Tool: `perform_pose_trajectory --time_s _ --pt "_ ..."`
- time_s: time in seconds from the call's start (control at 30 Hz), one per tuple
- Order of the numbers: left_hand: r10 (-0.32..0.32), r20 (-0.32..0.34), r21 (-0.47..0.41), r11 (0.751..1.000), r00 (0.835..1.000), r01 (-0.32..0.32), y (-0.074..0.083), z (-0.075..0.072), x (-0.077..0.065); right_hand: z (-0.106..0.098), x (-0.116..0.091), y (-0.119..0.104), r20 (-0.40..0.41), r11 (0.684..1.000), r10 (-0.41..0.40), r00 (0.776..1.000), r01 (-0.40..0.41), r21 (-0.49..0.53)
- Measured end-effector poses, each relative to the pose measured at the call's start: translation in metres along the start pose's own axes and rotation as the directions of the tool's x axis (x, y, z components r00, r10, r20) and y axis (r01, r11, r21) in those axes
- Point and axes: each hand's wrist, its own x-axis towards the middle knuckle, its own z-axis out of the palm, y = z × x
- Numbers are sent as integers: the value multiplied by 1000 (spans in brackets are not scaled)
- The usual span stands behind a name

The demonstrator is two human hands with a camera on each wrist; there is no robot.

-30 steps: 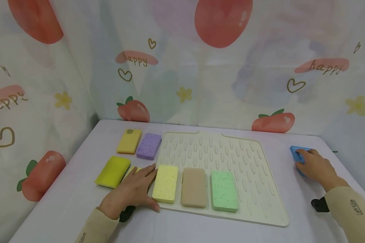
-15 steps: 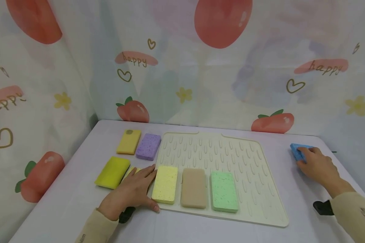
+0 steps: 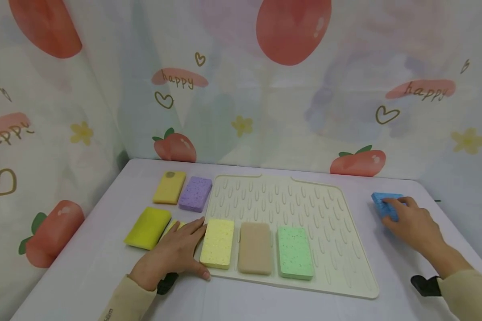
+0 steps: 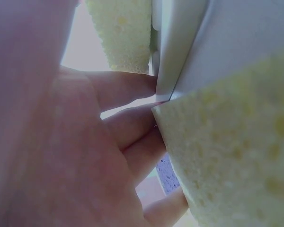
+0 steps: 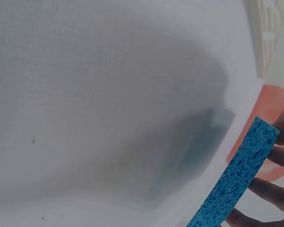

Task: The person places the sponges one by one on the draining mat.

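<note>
My left hand [image 3: 172, 255] lies at the mat's left edge, fingers stretched out. In the left wrist view its fingertips touch the mat's edge and a porous pale yellow sponge [image 4: 232, 142], which the head view mostly hides under the hand. On the cream ridged mat [image 3: 279, 196], along its front, sit a pale yellow sponge [image 3: 217, 244], a beige sponge [image 3: 255, 248] and a green sponge [image 3: 295, 252]. Right of the mat, my right hand [image 3: 415, 226] grips a blue sponge [image 3: 380, 199]; the right wrist view shows that sponge [image 5: 236, 177] held clear above the white cloth.
Left of the mat lie a purple sponge [image 3: 195, 194], a dull yellow sponge [image 3: 169, 188] and a bright yellow sponge [image 3: 147, 228]. A printed cloth wall [image 3: 261, 142] rises behind the white table [image 3: 241, 303], and another stands at the left.
My right hand has lifted the blue sponge off the table and shifted a little to the left with it. My left hand stays where it was.
</note>
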Motion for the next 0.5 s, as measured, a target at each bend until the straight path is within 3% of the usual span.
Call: perform_pose_trajectory --time_s 0.5 --pt "2 -1 6 1000 1000 -2 0 1 0 -3 -20 -33 -87 992 -107 990 112 50"
